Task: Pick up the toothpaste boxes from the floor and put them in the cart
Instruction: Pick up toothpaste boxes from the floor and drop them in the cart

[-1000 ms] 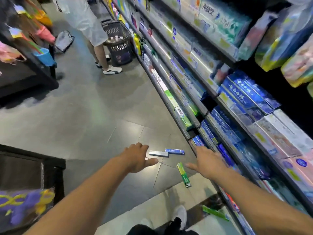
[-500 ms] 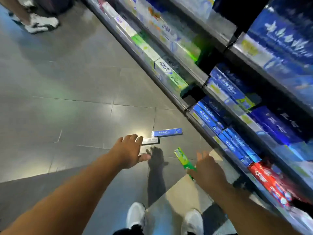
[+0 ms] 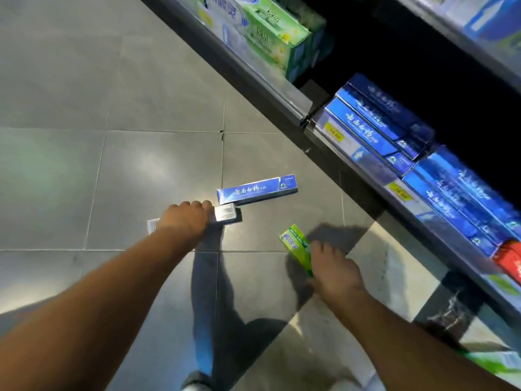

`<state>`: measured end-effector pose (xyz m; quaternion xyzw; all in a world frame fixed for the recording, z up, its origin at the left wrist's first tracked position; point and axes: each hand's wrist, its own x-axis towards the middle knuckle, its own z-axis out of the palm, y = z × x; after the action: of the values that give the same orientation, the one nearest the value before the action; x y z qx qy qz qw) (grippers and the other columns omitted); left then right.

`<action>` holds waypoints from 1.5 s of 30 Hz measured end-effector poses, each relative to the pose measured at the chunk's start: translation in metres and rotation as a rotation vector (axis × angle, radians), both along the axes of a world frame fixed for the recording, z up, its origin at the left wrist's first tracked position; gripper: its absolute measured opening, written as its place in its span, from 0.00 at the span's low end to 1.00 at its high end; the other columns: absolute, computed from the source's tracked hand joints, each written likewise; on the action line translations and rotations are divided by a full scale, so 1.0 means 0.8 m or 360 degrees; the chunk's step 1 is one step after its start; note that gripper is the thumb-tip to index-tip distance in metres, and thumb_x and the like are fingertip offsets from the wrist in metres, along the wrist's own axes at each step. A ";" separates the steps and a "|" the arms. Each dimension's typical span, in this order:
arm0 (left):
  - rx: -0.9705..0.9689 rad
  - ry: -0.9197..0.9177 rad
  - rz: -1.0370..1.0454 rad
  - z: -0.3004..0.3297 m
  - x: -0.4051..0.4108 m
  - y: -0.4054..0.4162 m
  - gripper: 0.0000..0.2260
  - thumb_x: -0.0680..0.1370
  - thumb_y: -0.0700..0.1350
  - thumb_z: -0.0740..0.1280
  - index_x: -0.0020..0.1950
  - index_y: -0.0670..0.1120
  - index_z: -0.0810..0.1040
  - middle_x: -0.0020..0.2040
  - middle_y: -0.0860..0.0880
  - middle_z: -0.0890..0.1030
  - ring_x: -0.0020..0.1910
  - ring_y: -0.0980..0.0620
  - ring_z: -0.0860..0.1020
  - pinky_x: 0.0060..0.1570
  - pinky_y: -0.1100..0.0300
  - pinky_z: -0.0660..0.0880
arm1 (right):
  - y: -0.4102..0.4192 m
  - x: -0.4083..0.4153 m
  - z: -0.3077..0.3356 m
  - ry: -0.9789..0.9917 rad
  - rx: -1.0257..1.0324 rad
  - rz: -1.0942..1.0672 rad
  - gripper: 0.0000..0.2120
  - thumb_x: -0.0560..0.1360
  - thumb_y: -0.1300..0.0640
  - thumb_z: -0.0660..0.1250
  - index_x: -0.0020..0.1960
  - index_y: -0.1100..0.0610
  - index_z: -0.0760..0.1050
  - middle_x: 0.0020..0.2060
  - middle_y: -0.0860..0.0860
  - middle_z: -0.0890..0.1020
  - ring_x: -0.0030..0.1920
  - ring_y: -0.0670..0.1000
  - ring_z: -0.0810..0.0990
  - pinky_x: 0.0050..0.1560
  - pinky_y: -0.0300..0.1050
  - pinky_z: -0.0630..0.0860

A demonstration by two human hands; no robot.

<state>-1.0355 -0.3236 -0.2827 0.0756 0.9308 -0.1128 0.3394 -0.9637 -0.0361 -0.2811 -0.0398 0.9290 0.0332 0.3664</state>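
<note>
Three toothpaste boxes lie on the grey tiled floor. My left hand [image 3: 187, 221] covers the middle of a white-and-grey box [image 3: 225, 213], fingers curled over its far edge; both ends of the box stick out. Just beyond it lies a blue box [image 3: 256, 189], untouched. My right hand [image 3: 332, 270] closes around the near end of a green box [image 3: 294, 244], whose far end still points up the aisle. The cart is out of view.
A low shop shelf [image 3: 282, 94] runs diagonally along the right, stocked with blue boxes [image 3: 377, 128], green-white packs [image 3: 262, 32] and a red box [image 3: 511, 261]. My leg and shoe [image 3: 197, 385] stand below between my arms. Open floor [image 3: 70, 165] lies to the left.
The camera has dropped closer to the floor. Both hands have come down from hovering: the left onto the white-and-grey box, the right onto the green box.
</note>
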 end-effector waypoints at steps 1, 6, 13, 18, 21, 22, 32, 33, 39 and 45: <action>-0.0010 -0.0010 0.0022 -0.001 -0.001 0.001 0.17 0.79 0.47 0.64 0.67 0.47 0.66 0.63 0.46 0.76 0.60 0.45 0.76 0.53 0.53 0.73 | 0.001 0.000 -0.003 -0.0004 0.0017 0.0002 0.22 0.77 0.51 0.67 0.66 0.54 0.62 0.62 0.54 0.75 0.61 0.55 0.76 0.52 0.47 0.76; -0.0008 -0.0018 0.0107 0.022 0.008 0.002 0.18 0.78 0.45 0.66 0.65 0.46 0.66 0.60 0.47 0.77 0.56 0.45 0.78 0.47 0.54 0.74 | -0.010 -0.003 0.016 -0.0011 0.0019 -0.0057 0.17 0.79 0.58 0.63 0.66 0.57 0.64 0.62 0.55 0.75 0.61 0.55 0.79 0.53 0.48 0.76; 0.0099 -0.0008 0.0160 0.214 0.030 0.005 0.16 0.77 0.46 0.66 0.62 0.46 0.67 0.56 0.46 0.79 0.52 0.44 0.80 0.42 0.55 0.73 | -0.030 -0.001 0.224 0.0062 -0.0112 -0.0280 0.22 0.77 0.54 0.67 0.65 0.58 0.62 0.61 0.57 0.74 0.58 0.58 0.80 0.51 0.51 0.76; 0.0171 0.0007 0.0106 0.452 0.025 0.011 0.13 0.79 0.49 0.64 0.60 0.47 0.68 0.56 0.48 0.79 0.52 0.44 0.80 0.41 0.57 0.70 | -0.031 -0.005 0.456 0.0156 -0.0211 -0.0360 0.21 0.76 0.53 0.68 0.63 0.56 0.63 0.59 0.54 0.74 0.58 0.56 0.80 0.51 0.48 0.75; 0.0304 0.0062 0.0143 0.617 0.018 0.010 0.11 0.78 0.53 0.64 0.54 0.49 0.67 0.53 0.48 0.79 0.50 0.43 0.80 0.40 0.57 0.70 | -0.031 -0.004 0.613 0.0207 -0.0263 -0.0465 0.21 0.76 0.50 0.68 0.62 0.55 0.63 0.58 0.53 0.74 0.58 0.56 0.80 0.51 0.47 0.74; 0.0351 0.0092 0.0145 0.670 0.016 0.012 0.11 0.78 0.55 0.63 0.50 0.50 0.65 0.50 0.48 0.79 0.50 0.43 0.80 0.40 0.57 0.69 | -0.030 -0.003 0.664 0.0214 -0.0265 -0.0497 0.21 0.76 0.49 0.68 0.63 0.55 0.63 0.59 0.53 0.74 0.58 0.56 0.79 0.51 0.47 0.74; 0.0650 0.0240 -0.0206 1.055 0.026 0.086 0.18 0.77 0.63 0.63 0.46 0.49 0.66 0.53 0.43 0.78 0.54 0.41 0.78 0.43 0.56 0.69 | 0.010 0.092 1.024 0.0666 -0.0488 -0.1095 0.22 0.74 0.47 0.68 0.59 0.57 0.64 0.56 0.57 0.78 0.58 0.60 0.78 0.47 0.50 0.72; 0.0674 0.0236 -0.0252 1.074 0.030 0.098 0.18 0.77 0.62 0.64 0.46 0.48 0.66 0.53 0.44 0.78 0.54 0.41 0.78 0.43 0.56 0.68 | 0.017 0.104 1.040 0.0691 -0.0514 -0.1162 0.22 0.73 0.47 0.69 0.58 0.57 0.65 0.56 0.57 0.78 0.57 0.60 0.79 0.47 0.50 0.73; 0.0770 0.0265 -0.0582 1.155 0.065 0.189 0.15 0.77 0.57 0.67 0.44 0.48 0.67 0.46 0.46 0.77 0.45 0.44 0.77 0.43 0.55 0.73 | 0.080 0.176 1.105 0.0828 -0.0583 -0.1378 0.21 0.71 0.49 0.72 0.54 0.55 0.64 0.51 0.55 0.78 0.52 0.58 0.79 0.47 0.50 0.75; 0.0898 0.0286 -0.0910 1.187 0.127 0.320 0.17 0.77 0.57 0.67 0.54 0.46 0.69 0.47 0.48 0.76 0.44 0.48 0.77 0.40 0.55 0.76 | 0.176 0.285 1.145 0.1093 -0.0723 -0.1784 0.21 0.73 0.47 0.73 0.54 0.56 0.64 0.41 0.50 0.73 0.38 0.48 0.74 0.34 0.44 0.70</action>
<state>-0.9339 -0.0679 0.6669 0.4113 0.8926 0.0510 0.1777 -0.7358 0.1043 0.6349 0.3829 0.8567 -0.3455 -0.0039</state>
